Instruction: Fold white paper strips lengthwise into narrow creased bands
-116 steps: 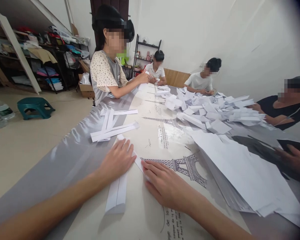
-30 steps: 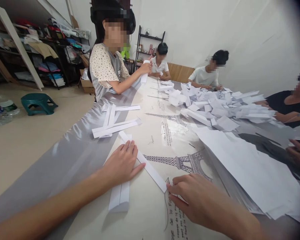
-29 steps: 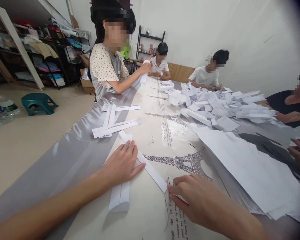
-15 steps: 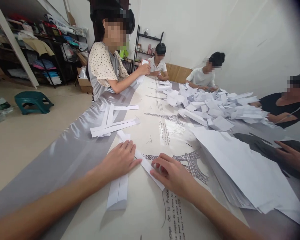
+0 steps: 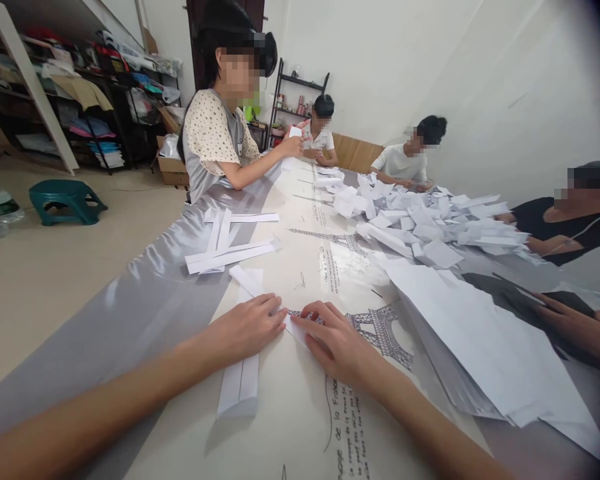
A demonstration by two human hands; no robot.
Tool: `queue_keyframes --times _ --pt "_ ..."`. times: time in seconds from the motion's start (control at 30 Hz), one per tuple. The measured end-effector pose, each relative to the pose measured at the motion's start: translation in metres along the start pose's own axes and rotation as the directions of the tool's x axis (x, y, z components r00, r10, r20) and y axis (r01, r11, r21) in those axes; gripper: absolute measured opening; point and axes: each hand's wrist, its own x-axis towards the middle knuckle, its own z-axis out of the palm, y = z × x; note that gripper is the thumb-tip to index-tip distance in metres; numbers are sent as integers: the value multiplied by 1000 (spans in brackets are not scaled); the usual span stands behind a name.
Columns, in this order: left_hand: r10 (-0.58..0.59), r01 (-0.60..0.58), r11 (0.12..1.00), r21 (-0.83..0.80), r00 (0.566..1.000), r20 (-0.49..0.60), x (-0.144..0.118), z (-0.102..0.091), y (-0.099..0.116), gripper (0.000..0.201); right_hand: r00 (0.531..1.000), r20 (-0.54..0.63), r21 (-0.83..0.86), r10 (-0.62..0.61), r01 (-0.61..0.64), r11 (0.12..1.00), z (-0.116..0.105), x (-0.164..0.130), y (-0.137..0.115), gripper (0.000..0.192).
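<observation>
A narrow folded paper strip [image 5: 243, 280] slants across a wider folded paper strip [image 5: 237, 393] on the table. My left hand [image 5: 250, 325] is closed over the narrow strip's middle, its fingers bent and together and its thumb tip against the paper. My right hand [image 5: 336, 339] holds the same strip farther down, index fingertip on it and thumb at its edge. The two hands' fingertips almost meet. My right hand covers most of the strip's lower end. Beyond my left hand lie several more folded strips [image 5: 230, 257], some crossing one another.
A stack of white sheets [image 5: 480, 340] lies right of my hands, with a heap of folded paper pieces [image 5: 420, 220] behind it. Several people sit around the table [image 5: 180, 440]; the one at the left [image 5: 215, 147] holds folded paper. A green stool [image 5: 67, 201] stands on the floor.
My left hand has slid down along the narrow strip, to the right and nearer me. My right index fingertip has moved left, so the hands are closer. The strip's lower end is now mostly covered.
</observation>
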Motion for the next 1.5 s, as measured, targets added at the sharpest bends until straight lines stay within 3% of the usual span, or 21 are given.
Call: queue_keyframes --times 0.3,0.47,0.6,0.77,0.93,1.2,1.5 --pt "-147 158 985 -69 980 135 1 -13 -1 37 1000 26 -82 2 1 997 -7 2 -13 36" --pt "-152 183 972 -149 968 199 1 -21 -15 39 1000 28 -86 5 -3 996 -4 -1 -10 31" --pt "-189 220 969 -111 954 234 0 -28 -28 38 1000 28 -108 1 2 994 -6 -2 -12 25" --pt "-222 239 969 -56 950 219 -1 -27 -33 36 999 40 -105 18 -13 994 -9 -3 -16 19" --pt "-267 238 956 170 948 175 -4 -16 -36 33 997 60 -155 58 -48 987 -15 -4 -20 29" --pt "-274 178 903 392 940 203 -2 -12 -31 35 990 102 -177 93 -74 981 -18 -5 -19 32" --pt "-323 300 934 196 941 100 -5 -11 -33 40 993 102 -84 59 -51 995 -20 -4 -9 43"
